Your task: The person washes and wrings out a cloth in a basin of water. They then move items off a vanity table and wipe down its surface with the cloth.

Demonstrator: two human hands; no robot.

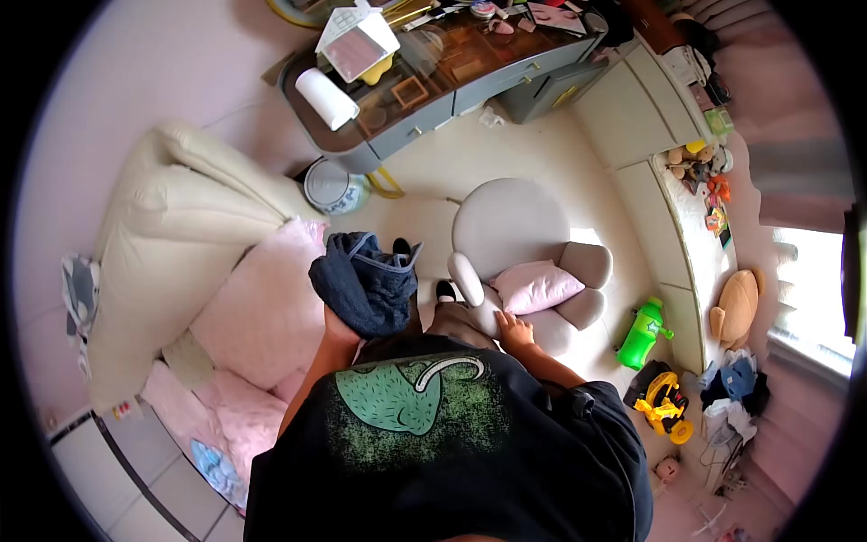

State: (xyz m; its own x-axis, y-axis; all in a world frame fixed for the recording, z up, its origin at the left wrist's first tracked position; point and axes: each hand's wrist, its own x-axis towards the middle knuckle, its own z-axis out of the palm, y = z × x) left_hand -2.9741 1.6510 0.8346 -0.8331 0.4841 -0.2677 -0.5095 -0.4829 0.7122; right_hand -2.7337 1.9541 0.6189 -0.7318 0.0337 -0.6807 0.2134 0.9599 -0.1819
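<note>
A bunched dark blue denim garment [361, 280] hangs at my left hand [340, 332], beside the pink bedding. The cloth covers most of that hand's fingers, but the garment is held up by it. My right hand [517, 332] rests with fingers apart on the near edge of a round grey-beige chair [510, 217]. A pale pink cushion [539, 286] lies on the chair, just ahead of the right hand.
To the left stands a bed with a cream padded headboard [172, 226] and pink bedding [262, 307]. A grey dressing table [406, 126] is ahead, with a round bin [334, 187] beside it. A green bottle-shaped toy [643, 334] and a yellow toy vehicle [664, 406] are on the right.
</note>
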